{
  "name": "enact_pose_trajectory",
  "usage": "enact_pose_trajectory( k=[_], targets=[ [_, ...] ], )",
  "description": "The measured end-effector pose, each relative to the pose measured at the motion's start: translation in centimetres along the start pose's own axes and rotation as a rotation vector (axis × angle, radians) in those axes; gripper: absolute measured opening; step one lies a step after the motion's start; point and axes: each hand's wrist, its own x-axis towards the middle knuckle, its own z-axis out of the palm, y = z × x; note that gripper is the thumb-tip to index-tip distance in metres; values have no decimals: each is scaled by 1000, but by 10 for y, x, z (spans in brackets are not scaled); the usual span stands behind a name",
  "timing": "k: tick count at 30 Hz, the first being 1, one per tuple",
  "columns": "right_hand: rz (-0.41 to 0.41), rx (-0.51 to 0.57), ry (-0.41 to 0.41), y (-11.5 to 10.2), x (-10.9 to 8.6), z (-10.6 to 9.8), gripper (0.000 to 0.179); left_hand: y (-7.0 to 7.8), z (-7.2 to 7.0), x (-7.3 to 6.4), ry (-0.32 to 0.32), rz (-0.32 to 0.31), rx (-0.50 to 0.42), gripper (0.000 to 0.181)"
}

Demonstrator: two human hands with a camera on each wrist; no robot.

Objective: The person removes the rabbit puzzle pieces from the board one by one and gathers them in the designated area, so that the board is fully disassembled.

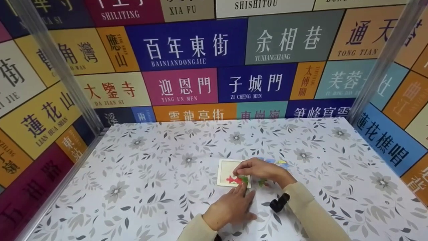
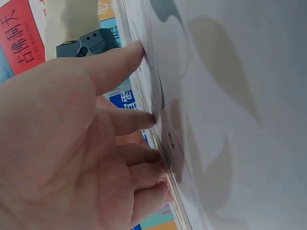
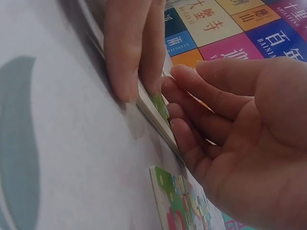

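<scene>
A shallow cream puzzle tray [image 1: 218, 175] lies flat on the table, with a red jigsaw piece [image 1: 230, 180] and a green jigsaw piece [image 1: 245, 180] along its near side. My left hand [image 1: 233, 206] reaches in from the near side. Its fingertips rest at the tray's near right corner and on the green piece, and the thumb extends to the right. Over the tray's right part hovers my right hand [image 1: 262, 169], fingers loosely bent. In the right wrist view, its lower fingertips [image 3: 181, 132] lie right at the tray edge, beside the green piece; nothing shows pinched between thumb and index finger.
Right of the tray lie loose green pieces [image 1: 262, 182]. Blue and yellow pieces [image 1: 281, 163] sit behind the right wrist, partly hidden by it. A floral cloth [image 1: 160, 187] covers the table. Sign-printed walls [image 1: 187, 43] and clear corner posts [image 1: 378, 63] enclose it.
</scene>
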Motion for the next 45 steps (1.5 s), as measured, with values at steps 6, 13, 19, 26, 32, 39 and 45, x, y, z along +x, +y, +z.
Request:
enact_pose_trajectory(
  k=[6,13,19,26,32,39,45],
  targets=[
    [26,2,5,-1,1,0,31,-4,-1,4,-44,16,-2,76],
    [6,6,-4,-1,1,0,30,-8,-2,3,-51,38,-25,77],
    [-13,11,-14,1,0,0,30,-9,-3,4,-71,26,-63,77],
    [-32,32,-18,0,-1,1,30,-9,-4,4,-78,10,-73,79],
    [-38,41,-16,-2,-1,3,29,-11,-4,3,-59,13,-63,80],
    [8,-64,80,-4,1,6,23,-26,-9,3,-91,71,-103,76],
    [-3,-188,113,-7,2,9,15,-27,-9,2,-77,74,-106,76]
  ],
)
